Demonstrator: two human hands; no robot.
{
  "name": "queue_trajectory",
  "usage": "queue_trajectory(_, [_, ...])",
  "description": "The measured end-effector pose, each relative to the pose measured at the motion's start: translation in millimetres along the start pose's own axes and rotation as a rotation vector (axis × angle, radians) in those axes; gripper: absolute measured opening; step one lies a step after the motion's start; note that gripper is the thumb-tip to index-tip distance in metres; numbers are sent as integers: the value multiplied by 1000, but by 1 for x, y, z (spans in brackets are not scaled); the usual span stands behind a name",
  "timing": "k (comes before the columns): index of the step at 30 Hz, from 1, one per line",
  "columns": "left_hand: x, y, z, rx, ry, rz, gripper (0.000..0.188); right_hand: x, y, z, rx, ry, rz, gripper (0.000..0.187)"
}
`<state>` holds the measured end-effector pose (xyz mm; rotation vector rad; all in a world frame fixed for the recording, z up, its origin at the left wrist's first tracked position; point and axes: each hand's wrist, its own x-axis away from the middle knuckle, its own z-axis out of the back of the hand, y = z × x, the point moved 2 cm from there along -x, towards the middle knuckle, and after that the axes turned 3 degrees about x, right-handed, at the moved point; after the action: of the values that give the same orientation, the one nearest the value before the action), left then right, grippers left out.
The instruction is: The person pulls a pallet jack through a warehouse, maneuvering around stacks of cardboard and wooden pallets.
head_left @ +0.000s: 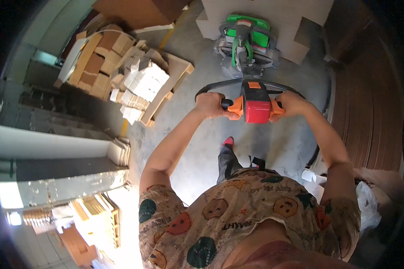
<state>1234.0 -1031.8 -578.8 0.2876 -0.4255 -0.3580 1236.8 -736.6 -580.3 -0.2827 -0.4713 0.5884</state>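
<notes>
The left hand (211, 105) and right hand (292, 106) grip the control handle (256, 95), their hold apparently complete, with the green truck (258, 36) beyond them and any remaining travel unclear.

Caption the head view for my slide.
Left hand and right hand grip the control handle of a green machine near stacked cardboard.

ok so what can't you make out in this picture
All in the head view:
Grips of the control handle: covered by the left hand and right hand.
Upper part of the dark trousers: hidden by the patterned shirt.
Outer side of the brown cardboard stack: lost in the dark fisheye rim.
Large cardboard sheet: cut off by the upper edge.
</notes>
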Motion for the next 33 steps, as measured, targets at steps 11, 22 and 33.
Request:
queue_trajectory(11, [26,26,-5,25,-116,-69,79,39,-4,2,-137,-153,-9,56])
queue_trajectory(22, [82,64,-36,35,-30,-402,81,114,-33,-22,-91,-98,-213,50])
queue_trajectory(33, [108,71,-62,13,-36,-399,27,147,-37,-58,-38,-93,-201,55])
